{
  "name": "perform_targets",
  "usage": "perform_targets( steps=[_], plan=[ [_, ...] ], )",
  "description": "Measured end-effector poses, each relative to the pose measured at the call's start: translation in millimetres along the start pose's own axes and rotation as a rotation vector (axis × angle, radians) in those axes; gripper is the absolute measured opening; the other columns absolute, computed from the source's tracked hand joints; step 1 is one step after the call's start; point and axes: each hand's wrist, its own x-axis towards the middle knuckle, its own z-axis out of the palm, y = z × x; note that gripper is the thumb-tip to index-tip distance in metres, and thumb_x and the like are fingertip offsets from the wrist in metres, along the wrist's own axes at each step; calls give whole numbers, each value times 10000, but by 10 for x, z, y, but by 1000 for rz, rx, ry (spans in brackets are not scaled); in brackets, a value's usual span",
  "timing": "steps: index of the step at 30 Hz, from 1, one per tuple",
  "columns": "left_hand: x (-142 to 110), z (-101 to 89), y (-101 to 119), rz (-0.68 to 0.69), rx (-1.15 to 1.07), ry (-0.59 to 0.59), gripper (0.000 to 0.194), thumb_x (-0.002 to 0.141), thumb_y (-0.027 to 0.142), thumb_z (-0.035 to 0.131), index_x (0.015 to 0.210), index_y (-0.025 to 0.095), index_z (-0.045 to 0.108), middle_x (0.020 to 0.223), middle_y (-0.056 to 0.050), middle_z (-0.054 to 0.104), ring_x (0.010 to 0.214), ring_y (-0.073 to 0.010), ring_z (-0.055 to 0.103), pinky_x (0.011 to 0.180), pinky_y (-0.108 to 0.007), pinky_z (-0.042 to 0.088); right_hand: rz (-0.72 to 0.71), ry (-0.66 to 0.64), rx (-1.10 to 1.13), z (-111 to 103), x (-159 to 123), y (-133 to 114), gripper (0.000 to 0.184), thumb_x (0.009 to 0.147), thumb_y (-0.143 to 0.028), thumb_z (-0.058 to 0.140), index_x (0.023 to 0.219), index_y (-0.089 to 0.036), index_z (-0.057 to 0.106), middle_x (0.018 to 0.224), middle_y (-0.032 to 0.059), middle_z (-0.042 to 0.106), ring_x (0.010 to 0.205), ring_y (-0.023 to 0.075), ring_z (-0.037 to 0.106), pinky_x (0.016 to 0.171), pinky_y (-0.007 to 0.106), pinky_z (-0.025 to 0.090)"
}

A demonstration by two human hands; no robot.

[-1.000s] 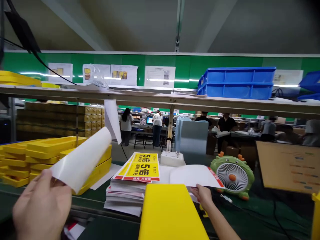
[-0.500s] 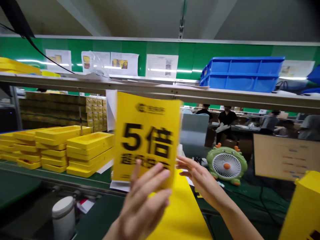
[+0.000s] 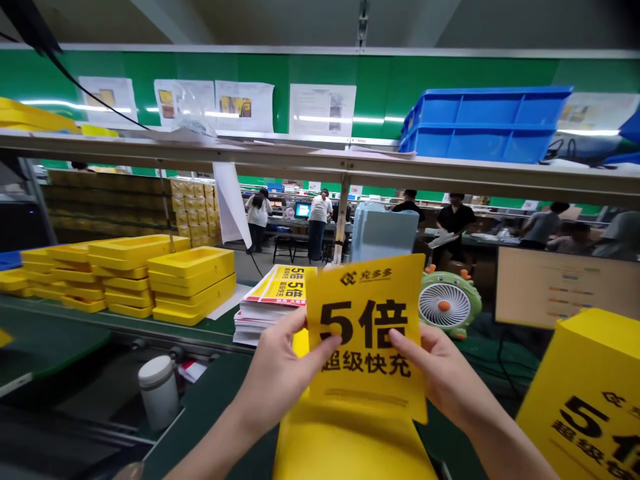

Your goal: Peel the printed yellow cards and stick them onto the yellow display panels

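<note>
My left hand [image 3: 285, 367] grips the left edge of a yellow printed card [image 3: 367, 393], its thumb lying across the front. My right hand [image 3: 445, 370] holds the right edge, also with the thumb in front. The card stands upright, tilted a little, with large black characters facing me. Whether it is a single sheet or a flattened sleeve, I cannot tell. Beneath it lies a larger yellow piece with a smooth surface [image 3: 350, 450], partly covered by the card and my hands. Just left of the card sits a stack of printed leaflets [image 3: 267, 307].
Stacked yellow trays [image 3: 193, 283] line the bench at left, with a white lidded cup [image 3: 159, 392] nearer me. To the right are a green fan [image 3: 445, 307], a monitor [image 3: 560, 287] and a yellow box [image 3: 590, 393]. A blue crate [image 3: 485, 127] rests on the overhead shelf. People work beyond.
The card has moved right and down. My right hand, earlier apart from it, now grips its right edge, and my left hand has shifted from its front to its left edge. The leaflets have come into sight.
</note>
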Motion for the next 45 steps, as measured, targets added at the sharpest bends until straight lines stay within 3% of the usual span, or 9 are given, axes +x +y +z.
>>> perform_targets(
  steps=[3,6,9,13,19,23,29,36,45],
  plan=[
    [59,-46,44,-68,-75,-2,211,847,367,670,1015,240,658,1048,-16,667,969,-188,635,772,-260,582,-87,37,-475,-40,-5,67,350,876,-421,605,1193,-270,607,1250,47,602,1137,238,565,943,373,507],
    [117,-103,23,-120,-128,-36,271,850,346,663,1099,249,624,1105,-23,650,1013,-208,628,830,-302,573,-98,202,-700,-166,18,145,469,862,-441,611,1284,-266,507,1098,50,630,1092,253,568,935,403,507],
    [143,-157,-66,-282,-227,-131,534,783,305,723,1260,233,494,1134,-64,619,1005,-248,631,868,-402,557,11,188,-545,-312,36,218,524,840,-452,643,1293,-232,501,918,24,610,997,230,605,890,344,531],
    [88,-169,-246,-458,-278,-147,858,665,260,780,1385,205,317,1092,-91,599,916,-259,640,856,-470,538,138,90,-391,-471,45,375,433,817,-417,698,1193,-235,581,909,5,626,974,196,628,855,269,527],
    [-24,-129,-429,-507,-211,-163,818,667,278,745,1371,185,338,1025,-86,585,865,-249,622,819,-455,520,200,-7,-300,-558,58,602,479,834,-419,691,1242,-204,560,1022,70,689,969,222,649,892,353,521],
    [-33,-119,-447,-532,-202,-156,842,669,300,742,1386,182,318,1002,-70,566,829,-219,596,798,-432,513,234,-55,-183,-555,84,643,467,836,-386,701,1243,-195,575,1060,84,697,951,214,665,876,339,545],
    [-32,-96,-470,-564,-192,-151,860,666,316,735,1404,179,316,1001,-63,543,854,-234,593,814,-442,506,244,-49,-154,-566,127,682,401,833,-377,705,1205,-254,620,1051,47,709,933,175,673,827,252,553],
    [-17,-96,-508,-576,-175,-149,834,680,312,732,1404,209,330,966,-33,529,830,-212,584,789,-400,505,262,-41,-194,-608,124,685,417,826,-399,705,1202,-235,628,1031,66,709,930,208,672,852,313,556],
    [-40,-109,-534,-571,-177,-144,809,696,315,737,1397,228,343,998,-46,551,855,-225,602,804,-415,512,287,-7,-216,-618,133,697,273,824,-384,711,1050,-235,676,960,15,700,895,163,658,815,243,550]
  ],
)
